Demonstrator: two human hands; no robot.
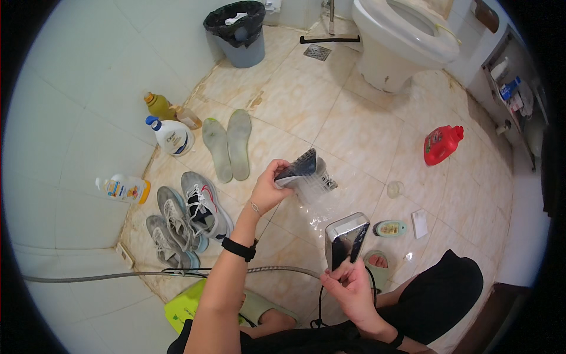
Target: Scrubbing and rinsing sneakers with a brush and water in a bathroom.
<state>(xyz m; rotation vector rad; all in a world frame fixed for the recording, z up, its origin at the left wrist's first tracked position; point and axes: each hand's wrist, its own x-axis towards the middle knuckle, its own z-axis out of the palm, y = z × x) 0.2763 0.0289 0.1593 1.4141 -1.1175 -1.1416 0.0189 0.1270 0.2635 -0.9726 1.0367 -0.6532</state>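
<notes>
My left hand (270,188) grips a sneaker (305,170) by one end, over the tiled floor. The shoe is tilted and partly blurred by the water running over it. In my right hand (349,283) is a chromed rectangular shower head (347,239), and water sprays from it towards the shoe. A metal shower hose (283,268) runs left from near the right hand. Three more sneakers stand at the left, a white and grey one (204,205) nearest the left hand. Two pale insoles (239,144) lie side by side beyond them.
Beyond the hands stand a toilet (384,57), a lined waste bin (243,48) and a floor squeegee (330,40). Several bottles stand by the left wall, among them a Dove bottle (174,137). A red jug (442,144), a brush (390,228) and a white block (419,224) are at the right.
</notes>
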